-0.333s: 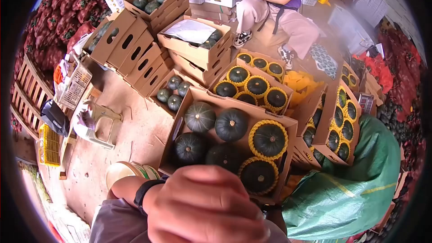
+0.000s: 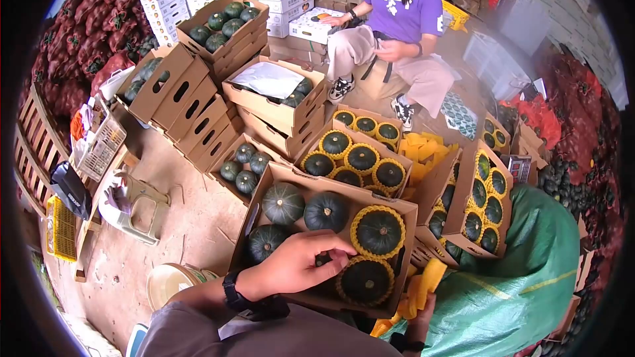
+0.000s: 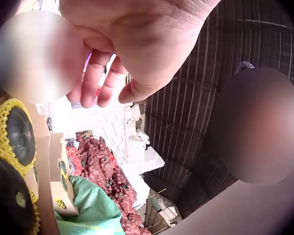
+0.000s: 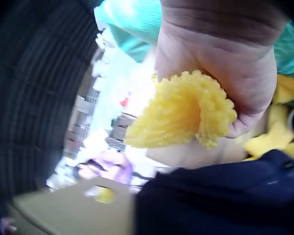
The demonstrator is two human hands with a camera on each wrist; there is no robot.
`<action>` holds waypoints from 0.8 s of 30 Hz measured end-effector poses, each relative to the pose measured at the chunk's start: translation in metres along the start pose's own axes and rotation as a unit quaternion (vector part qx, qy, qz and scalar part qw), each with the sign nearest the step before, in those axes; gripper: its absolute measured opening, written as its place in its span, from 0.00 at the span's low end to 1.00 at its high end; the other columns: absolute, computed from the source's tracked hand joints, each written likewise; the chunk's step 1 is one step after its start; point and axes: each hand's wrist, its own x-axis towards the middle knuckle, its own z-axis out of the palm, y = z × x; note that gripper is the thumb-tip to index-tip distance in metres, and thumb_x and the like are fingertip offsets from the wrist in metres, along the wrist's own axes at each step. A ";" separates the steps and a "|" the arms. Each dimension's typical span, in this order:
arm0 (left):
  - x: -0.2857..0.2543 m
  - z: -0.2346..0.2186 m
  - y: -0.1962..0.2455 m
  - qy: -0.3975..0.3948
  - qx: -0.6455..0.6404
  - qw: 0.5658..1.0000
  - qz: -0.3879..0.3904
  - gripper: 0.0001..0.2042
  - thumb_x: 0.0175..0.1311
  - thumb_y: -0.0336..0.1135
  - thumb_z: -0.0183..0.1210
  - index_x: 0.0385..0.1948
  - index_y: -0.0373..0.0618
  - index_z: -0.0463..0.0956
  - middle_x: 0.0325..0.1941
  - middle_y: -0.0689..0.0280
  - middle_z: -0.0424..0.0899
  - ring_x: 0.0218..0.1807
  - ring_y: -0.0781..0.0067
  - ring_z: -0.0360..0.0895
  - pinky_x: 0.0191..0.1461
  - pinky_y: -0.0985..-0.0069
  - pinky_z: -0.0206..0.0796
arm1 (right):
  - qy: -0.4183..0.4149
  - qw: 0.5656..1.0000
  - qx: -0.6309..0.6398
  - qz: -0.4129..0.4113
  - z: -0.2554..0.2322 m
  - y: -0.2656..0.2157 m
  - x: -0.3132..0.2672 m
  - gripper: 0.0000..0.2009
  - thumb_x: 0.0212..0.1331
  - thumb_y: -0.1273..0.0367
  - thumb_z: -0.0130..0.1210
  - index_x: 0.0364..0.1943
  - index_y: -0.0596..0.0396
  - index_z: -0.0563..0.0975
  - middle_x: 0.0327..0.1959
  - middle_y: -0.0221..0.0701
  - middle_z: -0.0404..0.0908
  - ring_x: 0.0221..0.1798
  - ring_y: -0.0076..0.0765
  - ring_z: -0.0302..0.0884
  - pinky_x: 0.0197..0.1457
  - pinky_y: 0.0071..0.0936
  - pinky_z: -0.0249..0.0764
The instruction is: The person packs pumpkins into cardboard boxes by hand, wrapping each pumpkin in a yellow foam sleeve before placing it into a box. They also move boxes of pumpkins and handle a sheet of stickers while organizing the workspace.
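In the head view my left hand (image 2: 297, 263) hovers over an open cardboard box (image 2: 345, 193), fingers loosely bent and holding nothing; the left wrist view shows its fingers hanging free. Bare dark green squashes (image 2: 283, 203) fill the box's left side. On the right, two squashes (image 2: 378, 230) sit in yellow foam nets. The hand and forearm hide part of the box's near side. Low at the box's right corner, my right hand (image 2: 421, 322) grips a yellow foam net (image 4: 181, 115), folded and with its ribbed edge showing in the right wrist view.
A green woven sack (image 2: 503, 291) bulges at my right, beside tilted boxes of netted squashes (image 2: 493, 208). Loose yellow foam nets (image 2: 421, 152) lie behind. Stacked cartons (image 2: 281, 116) stand ahead, a seated person (image 2: 403, 13) beyond. At left are a plastic stool (image 2: 142, 208) and a bucket (image 2: 169, 284).
My left hand has moved away from close before the camera, forward over the box. My right hand with the foam net has come into sight. The seated person's arms have shifted.
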 end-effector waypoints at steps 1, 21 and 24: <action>-0.003 0.002 -0.003 -0.008 -0.023 0.999 -0.027 0.11 0.60 0.29 0.58 0.44 0.43 0.76 0.34 0.62 0.80 0.36 0.67 0.80 0.38 0.74 0.71 | 0.066 0.991 -0.066 -0.097 0.044 -0.020 -0.013 0.27 0.56 0.50 0.47 0.51 0.59 0.70 0.40 0.39 0.79 0.36 0.39 0.79 0.38 0.36 0.78; -0.065 -0.004 -0.020 -0.075 0.159 0.984 -0.041 0.20 0.56 0.53 0.62 0.33 0.44 0.73 0.23 0.58 0.79 0.28 0.52 0.79 0.30 0.64 0.70 | -0.242 0.803 -0.543 -0.045 0.285 0.013 -0.077 0.13 0.65 0.69 0.47 0.47 0.65 0.73 0.41 0.40 0.78 0.43 0.34 0.78 0.47 0.26 0.71; -0.062 -0.014 -0.017 -0.071 0.247 0.966 -0.022 0.25 0.50 0.58 0.65 0.17 0.45 0.68 0.17 0.60 0.74 0.22 0.55 0.76 0.25 0.66 0.65 | -0.317 0.822 -0.472 0.037 0.294 0.000 -0.075 0.10 0.62 0.71 0.51 0.43 0.63 0.73 0.33 0.38 0.77 0.39 0.29 0.76 0.44 0.25 0.70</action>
